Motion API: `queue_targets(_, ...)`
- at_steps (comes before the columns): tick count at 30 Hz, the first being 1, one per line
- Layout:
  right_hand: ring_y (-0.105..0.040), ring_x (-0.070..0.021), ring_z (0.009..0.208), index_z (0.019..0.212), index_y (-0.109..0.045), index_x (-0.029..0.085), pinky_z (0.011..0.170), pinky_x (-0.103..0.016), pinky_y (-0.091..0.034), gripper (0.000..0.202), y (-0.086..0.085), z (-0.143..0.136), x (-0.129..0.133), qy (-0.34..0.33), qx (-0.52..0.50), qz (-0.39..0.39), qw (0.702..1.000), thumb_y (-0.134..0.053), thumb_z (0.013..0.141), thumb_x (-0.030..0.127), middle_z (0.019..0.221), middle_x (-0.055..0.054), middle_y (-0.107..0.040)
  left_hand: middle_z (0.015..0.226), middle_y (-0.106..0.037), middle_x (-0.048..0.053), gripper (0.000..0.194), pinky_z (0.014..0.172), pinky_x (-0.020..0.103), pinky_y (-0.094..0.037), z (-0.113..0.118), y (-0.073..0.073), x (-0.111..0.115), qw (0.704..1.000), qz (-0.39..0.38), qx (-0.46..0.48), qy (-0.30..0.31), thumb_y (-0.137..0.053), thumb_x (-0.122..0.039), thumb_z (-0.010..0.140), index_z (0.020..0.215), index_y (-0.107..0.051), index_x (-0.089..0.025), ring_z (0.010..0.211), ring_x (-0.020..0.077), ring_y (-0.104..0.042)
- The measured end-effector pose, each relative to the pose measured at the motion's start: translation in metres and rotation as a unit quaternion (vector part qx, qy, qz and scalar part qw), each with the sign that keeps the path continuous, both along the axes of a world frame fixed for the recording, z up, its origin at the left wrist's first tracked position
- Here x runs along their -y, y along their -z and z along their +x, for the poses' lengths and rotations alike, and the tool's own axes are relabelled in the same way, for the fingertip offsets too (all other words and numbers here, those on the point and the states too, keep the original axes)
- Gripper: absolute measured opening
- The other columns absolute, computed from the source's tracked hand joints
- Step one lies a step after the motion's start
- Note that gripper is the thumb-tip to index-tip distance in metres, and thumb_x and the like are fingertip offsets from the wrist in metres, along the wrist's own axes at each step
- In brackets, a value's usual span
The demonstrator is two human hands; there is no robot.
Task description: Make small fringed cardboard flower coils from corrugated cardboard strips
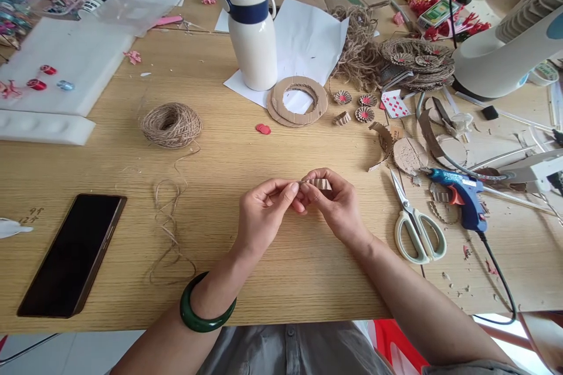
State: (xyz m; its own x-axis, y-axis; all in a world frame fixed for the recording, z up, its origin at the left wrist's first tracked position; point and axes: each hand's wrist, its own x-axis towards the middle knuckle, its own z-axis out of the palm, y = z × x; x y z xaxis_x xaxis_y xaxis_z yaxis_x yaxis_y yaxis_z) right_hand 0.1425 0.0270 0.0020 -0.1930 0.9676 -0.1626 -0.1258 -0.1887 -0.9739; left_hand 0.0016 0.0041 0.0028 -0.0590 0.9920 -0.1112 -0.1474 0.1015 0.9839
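Note:
Between my hands, just above the table, is a small strip of corrugated cardboard (322, 184), partly hidden by my fingers. My left hand (269, 205) pinches its left end between thumb and forefinger. Thumb and fingers of my right hand (336, 202) close round the rest of it. Beyond my hands lie two flat red paper discs (263, 129) and stacked cardboard rings (320, 99). Several small pleated cardboard rosettes with red centres (365, 114) sit to the right of the rings, beside a small cardboard coil (342, 119).
Scissors (417, 228) and a blue glue gun (470, 193) with its cord lie at right, among cardboard scraps (410, 155). A twine ball (170, 125) and phone (73, 255) are at left. A white bottle (252, 29) stands at the back, near a white fan-like device (497, 64).

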Motion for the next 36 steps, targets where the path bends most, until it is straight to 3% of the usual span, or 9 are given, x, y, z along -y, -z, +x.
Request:
queue_targets(7, -0.06, -0.0121, 0.057, 0.084, -0.061, 0.019, 0.058, -0.026, -0.053, 0.038, 0.0008, 0.0003, -0.0022, 0.009, -0.014, -0.007, 1.0, -0.078, 0.075, 0.052, 0.063, 0.002, -0.064, 0.068, -0.07, 0.001, 0.019, 0.07, 0.024, -0.055, -0.0027, -0.0025, -0.0005, 0.995, 0.043, -0.092, 0.015, -0.061, -0.032, 0.093, 0.089, -0.071, -0.016, 0.065, 0.0134, -0.067)
queue_targets(19, -0.059, -0.0119, 0.058, 0.085, -0.058, 0.019, 0.057, -0.025, -0.048, 0.037, 0.0056, -0.0004, -0.0003, -0.005, 0.026, 0.0, 1.0, -0.075, 0.078, 0.051, 0.067, 0.001, -0.062, 0.066, -0.069, 0.001, 0.019, 0.065, 0.022, -0.053, -0.0002, 0.0006, 0.0012, 0.991, 0.061, -0.116, -0.003, -0.062, -0.032, 0.092, 0.089, -0.072, -0.016, 0.061, 0.0127, -0.066)
queue_targets(25, -0.054, -0.0095, 0.056, 0.081, -0.057, 0.019, 0.052, -0.022, -0.043, 0.027, 0.0036, 0.0001, -0.0013, 0.003, 0.072, 0.027, 0.997, -0.071, 0.081, 0.042, 0.066, 0.002, -0.061, 0.071, -0.071, 0.002, 0.017, 0.065, 0.022, -0.054, -0.0007, -0.0024, 0.0026, 0.987, 0.082, -0.139, 0.009, -0.062, -0.029, 0.092, 0.093, -0.074, -0.017, 0.063, 0.0127, -0.067)
queue_targets(29, -0.054, -0.0093, 0.055, 0.082, -0.057, 0.019, 0.052, -0.022, -0.044, 0.026, 0.0036, 0.0003, -0.0008, 0.002, 0.067, 0.04, 0.997, -0.07, 0.082, 0.042, 0.066, 0.003, -0.06, 0.075, -0.073, 0.003, 0.017, 0.067, 0.024, -0.055, -0.0013, -0.0019, 0.0018, 0.994, 0.052, -0.093, 0.017, -0.067, -0.033, 0.088, 0.09, -0.072, -0.016, 0.065, 0.0141, -0.068)
queue_targets(33, -0.056, -0.0098, 0.057, 0.086, -0.057, 0.02, 0.053, -0.022, -0.046, 0.029, 0.0056, -0.0001, -0.0002, 0.004, 0.045, 0.033, 0.998, -0.073, 0.081, 0.044, 0.07, 0.002, -0.062, 0.063, -0.068, 0.0, 0.021, 0.065, 0.025, -0.056, -0.0016, 0.0011, -0.0008, 0.999, 0.01, -0.025, 0.023, -0.067, -0.036, 0.087, 0.082, -0.069, -0.017, 0.06, 0.0143, -0.067)
queue_targets(36, -0.058, -0.0113, 0.058, 0.086, -0.057, 0.02, 0.057, -0.025, -0.05, 0.035, 0.0058, -0.0005, -0.0011, -0.002, 0.007, 0.014, 1.0, -0.075, 0.079, 0.049, 0.068, 0.002, -0.063, 0.061, -0.067, 0.0, 0.022, 0.066, 0.026, -0.056, -0.0013, 0.0012, -0.0015, 0.999, 0.02, -0.038, 0.012, -0.064, -0.036, 0.09, 0.082, -0.069, -0.017, 0.06, 0.0139, -0.067)
